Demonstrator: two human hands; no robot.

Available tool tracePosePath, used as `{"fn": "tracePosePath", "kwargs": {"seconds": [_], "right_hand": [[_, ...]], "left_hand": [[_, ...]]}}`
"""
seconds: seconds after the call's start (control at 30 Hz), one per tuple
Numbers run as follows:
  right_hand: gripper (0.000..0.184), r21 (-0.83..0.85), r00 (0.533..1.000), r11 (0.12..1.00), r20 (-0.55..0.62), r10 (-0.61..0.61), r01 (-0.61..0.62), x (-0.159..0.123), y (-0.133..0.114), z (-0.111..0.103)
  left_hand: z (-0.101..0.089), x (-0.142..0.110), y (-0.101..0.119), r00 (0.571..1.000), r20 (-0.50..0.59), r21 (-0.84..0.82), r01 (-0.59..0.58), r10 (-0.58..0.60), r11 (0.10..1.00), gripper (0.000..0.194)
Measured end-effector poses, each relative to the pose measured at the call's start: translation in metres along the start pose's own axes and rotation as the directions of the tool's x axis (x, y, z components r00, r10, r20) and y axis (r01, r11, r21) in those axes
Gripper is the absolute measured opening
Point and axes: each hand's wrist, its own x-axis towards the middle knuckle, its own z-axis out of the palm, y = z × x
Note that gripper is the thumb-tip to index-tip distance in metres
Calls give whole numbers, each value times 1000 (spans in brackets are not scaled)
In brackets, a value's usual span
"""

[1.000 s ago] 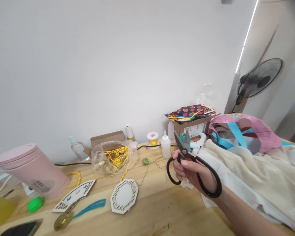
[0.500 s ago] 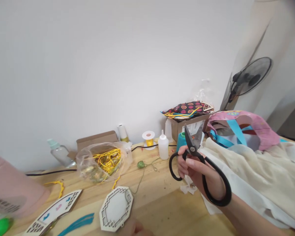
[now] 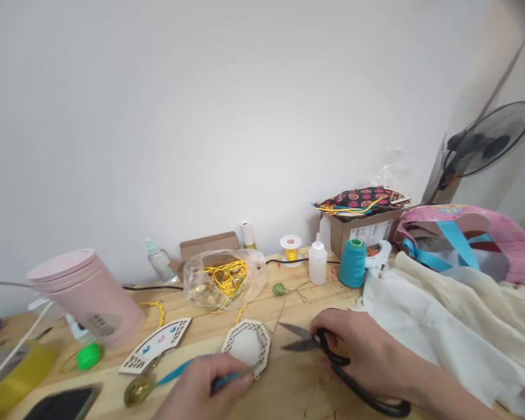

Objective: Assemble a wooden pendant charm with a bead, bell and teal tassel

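Scissors (image 3: 342, 360) black-handled, grey blades (image 3: 298, 331) parted; right hand (image 3: 365, 350) gripping them, left hand (image 3: 203, 382) pinching blue tassel (image 3: 175, 372).

And here's your wooden tabletop (image 3: 295, 399): pink canister (image 3: 87, 300), tape roll (image 3: 28, 379) and phone (image 3: 63, 403) on your left, a gold piece (image 3: 139, 390) trailing teal strands (image 3: 176, 371), octagonal frame (image 3: 246, 346) mid-table; farther back, a bag (image 3: 192, 289) of yellow cord (image 3: 227, 279), squeeze bottle (image 3: 318, 266), teal thread cone (image 3: 352, 266); white cloth (image 3: 400, 321) spreading to your right!
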Motion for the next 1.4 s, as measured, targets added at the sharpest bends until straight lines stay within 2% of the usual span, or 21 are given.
{"fn": "tracePosePath", "kwargs": {"seconds": [0.07,0.1,0.17,0.23,0.27,0.33,0.4,0.47,0.57,0.63,0.73,0.87,0.97,1.1,1.2,1.27,1.4], "right_hand": [[25,-128,1000,992,13,-3,4,1,-2,6],[25,-167,1000,986,25,-3,7,1,-3,8],[26,-218,998,976,57,3,9,0,-4,8],[30,-243,995,970,102,-3,28,-3,-6,3],[34,-246,991,968,136,-10,43,-5,-7,-2],[41,-244,979,967,205,-21,71,-6,-11,-12],[40,-246,972,965,231,-30,89,-2,-17,-16],[28,-254,984,962,167,-57,99,10,-23,-10],[21,-174,994,981,-45,-95,86,37,-29,19],[22,-67,983,997,-177,-49,37,53,-30,42],[3,76,980,996,-199,-22,38,66,-26,61],[15,204,967,979,-253,25,28,63,-19,56],[16,290,961,956,-275,41,42,58,-17,49],[13,378,969,920,-245,-14,109,54,-21,45],[12,437,970,890,-242,-21,129,53,-21,46],[12,472,964,875,-264,21,110,53,-18,48],[10,525,956,848,-277,92,70,54,-12,54]], "left_hand": [[-11,6,-1,995,-30,-220,82,-91,972,23],[-14,8,-3,990,-26,-364,121,-140,923,23],[-16,13,-7,980,19,-643,163,-197,748,26],[-15,18,-10,976,102,-819,193,-193,540,27],[-14,20,-11,975,134,-865,202,-176,459,25],[-11,24,-13,977,162,-909,203,-142,365,19],[-9,28,-16,984,145,-931,172,-108,321,14],[-6,30,-21,990,109,-945,133,-94,299,12],[-2,29,-27,994,59,-947,86,-96,311,15],[1,27,-29,995,35,-940,66,-99,334,18],[2,23,-30,994,-8,-923,34,-107,382,21],[5,23,-26,986,-79,-881,0,-147,474,22],[11,24,-18,978,-117,-853,-10,-172,522,25],[17,28,2,982,-182,-748,-100,-58,656,26],[19,35,13,993,-111,-648,-103,40,755,21],[23,41,14,996,-75,-631,-82,45,772,19],[35,48,7,994,-107,-664,-75,4,744,23]]}}
